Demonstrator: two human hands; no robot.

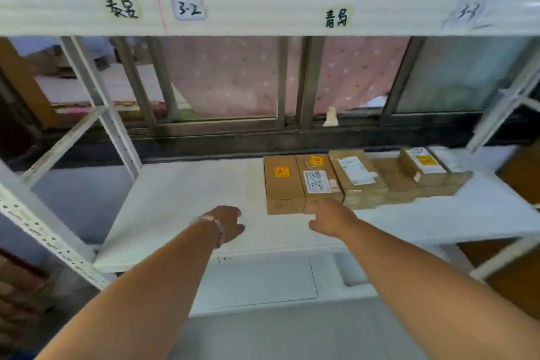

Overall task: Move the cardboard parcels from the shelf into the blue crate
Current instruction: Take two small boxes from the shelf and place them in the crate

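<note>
So, both arms are out over the white shelf board (181, 199) and neither hand has hold of anything yet. The row of cardboard parcels (359, 178) sits toward the right half of the board, packed side by side and touching, a few with yellow stickers and white shipping labels on top. The leftmost parcel (282, 184) marks the near-left end of that row.

The right hand (331, 218) is right at the front edge of the row, just beside the leftmost parcel's neighbour. It's seen from behind and a bit blurred, so I can't honestly tell whether the fingers are straight or curling in, or whether they touch the cardboard. The left hand (226, 223), bracelet on the wrist, hangs over bare board to the left of the leftmost parcel, fingers loosely bent, gripping nothing.

My take on doing this step well: start from the leftmost parcel since its left side is free. Slide the left hand against that open face, put the right on the opposite side or front, and pull it toward the board's front edge before lifting, so the neighbours don't get dragged along. The stacked ones at the far right of the row look less tidy, so leave them for later.

The blue crate isn't in view here.
</note>
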